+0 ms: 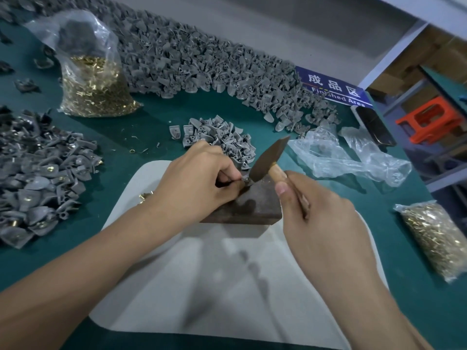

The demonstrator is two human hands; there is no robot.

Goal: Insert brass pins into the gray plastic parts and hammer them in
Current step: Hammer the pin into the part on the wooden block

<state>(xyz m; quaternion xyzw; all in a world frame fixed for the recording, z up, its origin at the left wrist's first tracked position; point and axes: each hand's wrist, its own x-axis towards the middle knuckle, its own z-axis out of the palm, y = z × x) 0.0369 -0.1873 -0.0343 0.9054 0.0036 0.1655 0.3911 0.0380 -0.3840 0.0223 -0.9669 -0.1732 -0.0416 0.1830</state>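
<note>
Hammer head meets pinned gray part on the dark block.
Left hand pinches the part; right hand grips the handle. Strike squarely, lightly, fingertips clear.

Teal table, gray parts, brass-gold pins, orange stool, blue sign.

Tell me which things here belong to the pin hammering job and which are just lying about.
In use: hammer in right hand; gray plastic part pinched by left hand; dark block; bags of brass pins; small pile of gray parts.

Lying about: crumpled plastic bag; phone; orange stool.
</note>
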